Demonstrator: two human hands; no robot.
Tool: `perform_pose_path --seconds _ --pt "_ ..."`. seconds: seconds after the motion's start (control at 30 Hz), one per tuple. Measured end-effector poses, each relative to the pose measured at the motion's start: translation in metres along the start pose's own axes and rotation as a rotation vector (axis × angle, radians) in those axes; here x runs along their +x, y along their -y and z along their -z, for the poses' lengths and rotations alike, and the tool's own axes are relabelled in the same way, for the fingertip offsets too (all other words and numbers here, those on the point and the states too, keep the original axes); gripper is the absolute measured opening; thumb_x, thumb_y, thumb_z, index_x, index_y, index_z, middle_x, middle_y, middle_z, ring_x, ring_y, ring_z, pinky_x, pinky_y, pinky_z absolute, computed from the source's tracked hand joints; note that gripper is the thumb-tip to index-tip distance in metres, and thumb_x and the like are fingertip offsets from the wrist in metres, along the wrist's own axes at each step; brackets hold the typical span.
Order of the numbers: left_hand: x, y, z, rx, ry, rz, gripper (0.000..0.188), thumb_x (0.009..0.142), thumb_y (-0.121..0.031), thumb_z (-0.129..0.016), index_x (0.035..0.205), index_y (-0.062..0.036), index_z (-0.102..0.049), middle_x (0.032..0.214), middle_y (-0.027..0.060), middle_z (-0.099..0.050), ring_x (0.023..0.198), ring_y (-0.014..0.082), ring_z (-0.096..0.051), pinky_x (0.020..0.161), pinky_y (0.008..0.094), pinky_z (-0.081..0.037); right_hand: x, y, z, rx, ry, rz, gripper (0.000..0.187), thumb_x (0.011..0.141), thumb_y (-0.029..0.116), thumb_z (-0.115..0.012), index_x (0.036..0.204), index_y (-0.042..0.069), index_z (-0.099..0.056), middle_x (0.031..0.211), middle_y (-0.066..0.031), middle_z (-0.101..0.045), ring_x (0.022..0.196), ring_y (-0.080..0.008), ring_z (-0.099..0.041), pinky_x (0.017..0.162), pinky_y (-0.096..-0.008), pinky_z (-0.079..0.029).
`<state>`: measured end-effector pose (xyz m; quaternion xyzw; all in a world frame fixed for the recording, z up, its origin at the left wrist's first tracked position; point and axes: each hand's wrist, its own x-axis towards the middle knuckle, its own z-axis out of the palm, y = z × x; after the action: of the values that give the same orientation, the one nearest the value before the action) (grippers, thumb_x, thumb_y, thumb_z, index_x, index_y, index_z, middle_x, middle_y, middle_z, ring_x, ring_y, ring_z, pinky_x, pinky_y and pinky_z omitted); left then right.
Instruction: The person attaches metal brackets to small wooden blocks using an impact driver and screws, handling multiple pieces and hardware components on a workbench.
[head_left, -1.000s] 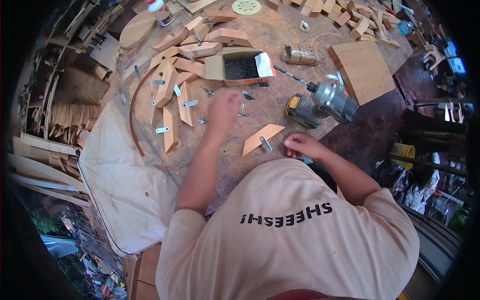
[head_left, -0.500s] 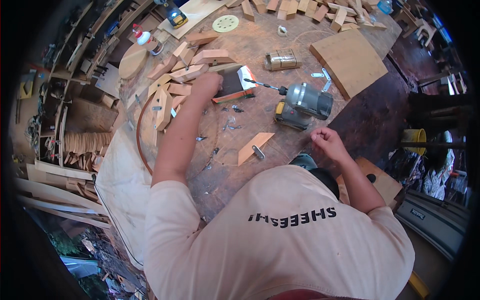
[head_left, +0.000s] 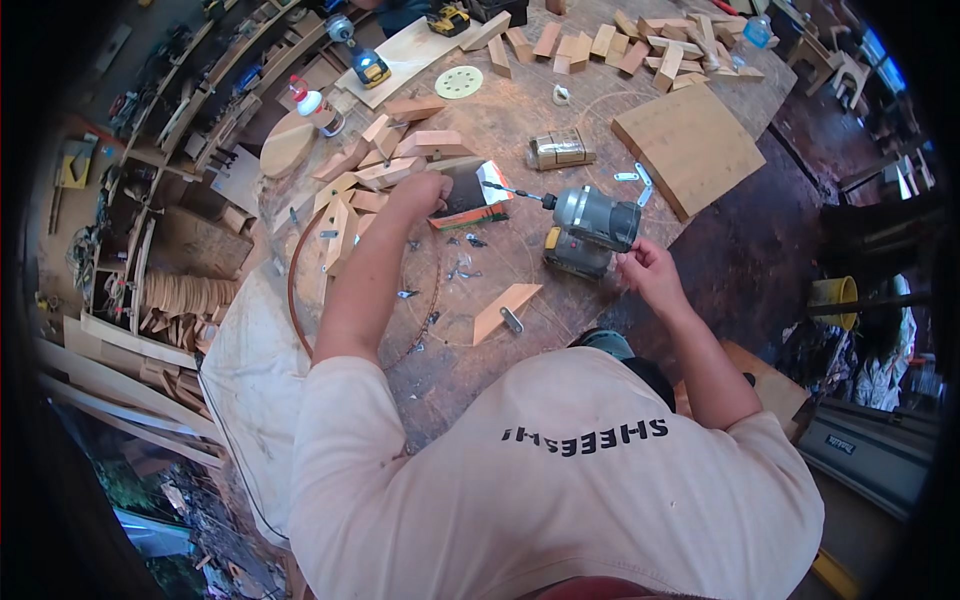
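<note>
My left hand (head_left: 428,193) is at the left end of an open cardboard box (head_left: 470,219) with an orange edge and dark inside. Its fingers are curled, and what they hold, if anything, is hidden. My right hand (head_left: 648,268) is beside a cordless drill (head_left: 590,220), thumb and fingers drawn together; nothing can be made out between them. The drill lies on its side with a long bit pointing at the box. Nearer me lies an angled wood piece (head_left: 507,312) with a metal plate (head_left: 512,320) on it. Small dark screws (head_left: 463,273) are scattered below the box.
Cut wood pieces (head_left: 440,143) are piled past my left forearm. A square board (head_left: 690,148), metal plates (head_left: 643,185) and a clear-wrapped pack (head_left: 562,150) lie to the right. A glue bottle (head_left: 318,110), a second drill (head_left: 368,66) and several wood blocks (head_left: 665,65) stand farther back.
The view has tilted slightly, showing more of the table's far side. My right hand has come closer to the drill. My left hand stays at the box.
</note>
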<state>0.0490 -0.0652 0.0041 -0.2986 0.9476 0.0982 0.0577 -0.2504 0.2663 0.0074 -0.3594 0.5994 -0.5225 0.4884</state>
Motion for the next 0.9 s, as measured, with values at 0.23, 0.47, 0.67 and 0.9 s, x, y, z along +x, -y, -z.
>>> perform_pose_path --seconds 0.23,0.47,0.67,0.9 --pt "-0.037 -0.027 0.019 -0.782 -0.233 0.14 0.015 0.078 -0.003 -0.067 0.073 -0.0032 -0.053 0.084 0.005 -0.065 0.075 0.0115 -0.06 0.069 0.0277 -0.05 0.03 0.027 -0.021 -0.347 0.088 0.433 0.047 0.073 0.011 -0.076 0.116 0.003 -0.057 0.094 -0.0038 -0.065 0.09 -0.0151 -0.061 0.083 -0.0309 -0.048" --pt "-0.141 -0.119 -0.051 -1.641 -0.495 0.292 0.014 0.081 0.001 -0.064 0.082 -0.0046 -0.052 0.088 0.0116 -0.065 0.076 0.0148 -0.064 0.068 0.0252 -0.054 0.073 0.011 -0.033 -0.479 0.321 0.416 0.032 0.075 0.019 -0.076 0.102 0.007 -0.065 0.098 -0.0084 -0.067 0.09 -0.0217 -0.064 0.08 -0.0345 -0.049" --pt "-0.193 -0.164 -0.099 -2.303 -0.818 0.455 0.011 0.087 -0.002 -0.062 0.097 -0.0045 -0.057 0.093 0.0101 -0.065 0.075 0.0136 -0.064 0.068 0.023 -0.055 0.001 0.054 -0.056 -0.992 0.585 0.774 0.036 0.071 0.02 -0.074 0.103 0.007 -0.064 0.101 -0.0119 -0.065 0.093 -0.031 -0.063 0.082 -0.0403 -0.048" --pt "-0.201 -0.193 -0.103 -2.569 -0.764 0.125 0.011 0.092 -0.005 -0.057 0.103 -0.0053 -0.057 0.095 0.0103 -0.065 0.085 0.0164 -0.066 0.071 0.0238 -0.056 -0.046 0.093 -0.083 -0.932 0.775 0.434 0.038 0.07 0.018 -0.073 0.104 0.006 -0.063 0.106 -0.0126 -0.064 0.093 -0.0312 -0.063 0.081 -0.0383 -0.05"
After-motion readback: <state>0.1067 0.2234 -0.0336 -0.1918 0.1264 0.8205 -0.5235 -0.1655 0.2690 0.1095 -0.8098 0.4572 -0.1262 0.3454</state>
